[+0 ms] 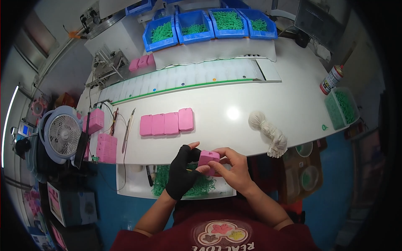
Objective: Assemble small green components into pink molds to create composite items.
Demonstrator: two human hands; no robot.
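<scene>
While the left hand (182, 173), in a black glove, is holding one side of a pink block (208, 158), the bare right hand (234, 169) is gripping the other, so it's basically hovering around the near edge of the tabletop (217, 92), by a white tray (133, 186) of green bits (205, 186). Four more blocks (164, 124) are sitting nearer the left edge, and blue bins (195, 37) are lining the far side.
</scene>
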